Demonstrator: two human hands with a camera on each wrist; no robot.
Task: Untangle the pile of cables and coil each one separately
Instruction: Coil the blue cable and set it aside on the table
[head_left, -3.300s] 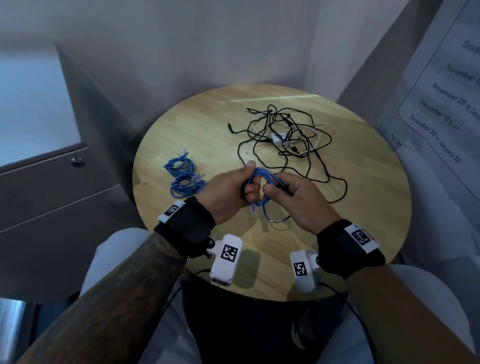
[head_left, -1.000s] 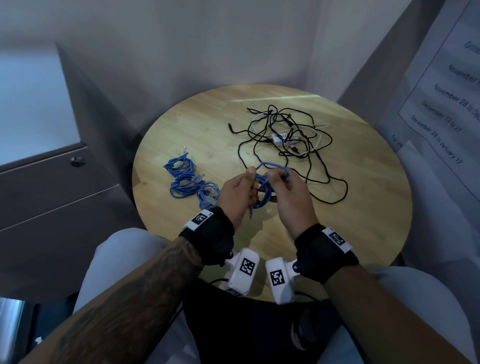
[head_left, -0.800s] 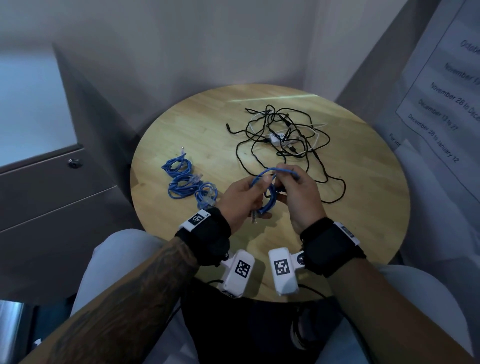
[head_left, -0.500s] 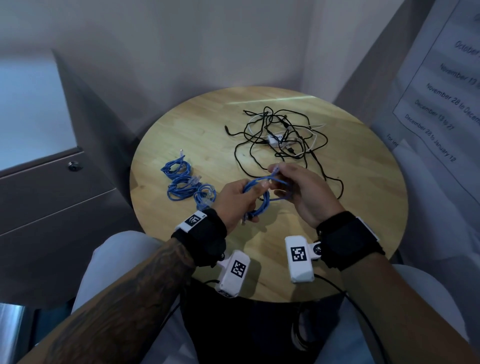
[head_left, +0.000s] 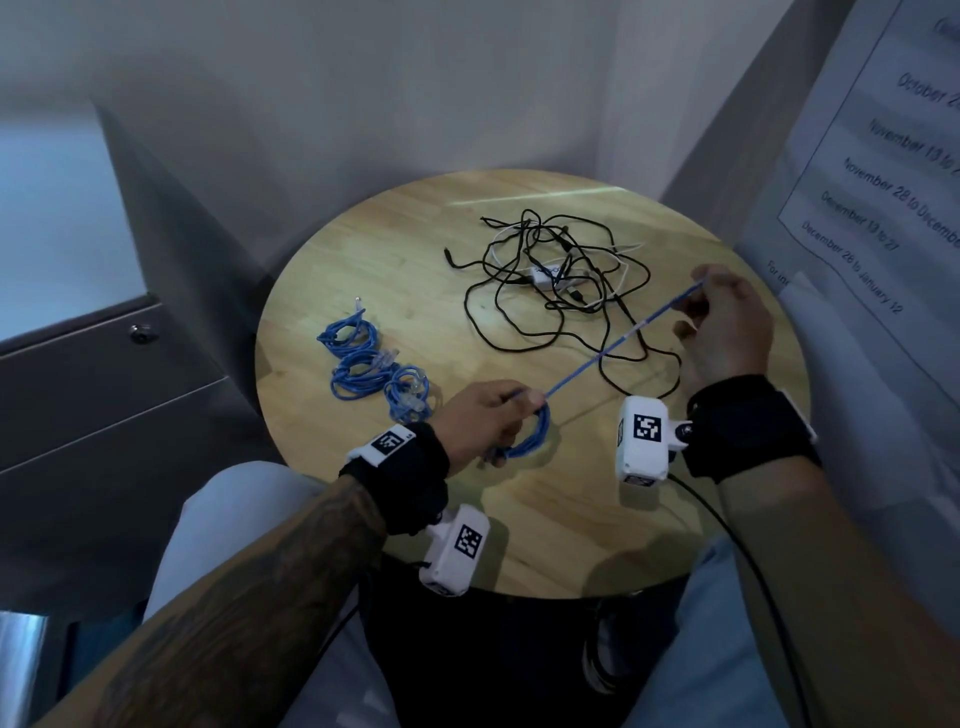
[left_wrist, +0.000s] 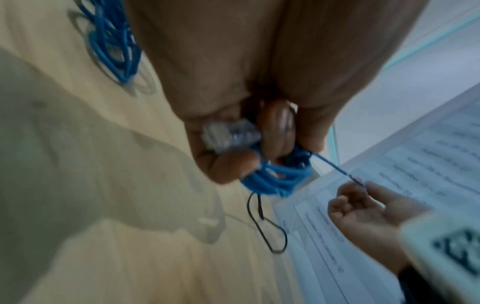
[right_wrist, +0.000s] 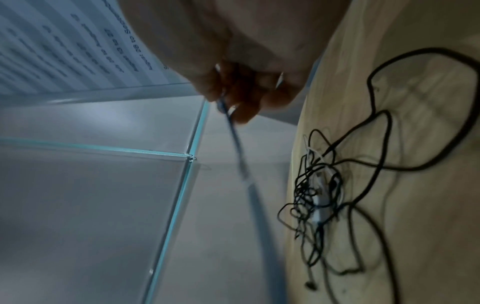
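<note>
My left hand (head_left: 485, 415) grips a small coil of blue cable (head_left: 527, 441) just above the near part of the round wooden table (head_left: 597, 519). In the left wrist view the coil (left_wrist: 275, 176) and its clear plug (left_wrist: 228, 134) sit in the curled fingers. A straight length of that cable (head_left: 618, 340) runs taut up to my right hand (head_left: 722, 317), which pinches its end over the table's right side. The right wrist view shows the strand (right_wrist: 235, 131) leaving the pinching fingers (right_wrist: 228, 90). A tangle of black and white cables (head_left: 561, 275) lies at the table's far middle.
Several coiled blue cables (head_left: 369, 364) lie in a row on the table's left side. A grey cabinet (head_left: 104, 389) stands to the left. A printed notice (head_left: 883, 197) hangs on the glass wall at the right, close to my right hand.
The hands, close together at the coil before, have drawn apart. My right hand moved up and right, pulling a length of blue cable out straight; the left hand stayed low with the coil.
</note>
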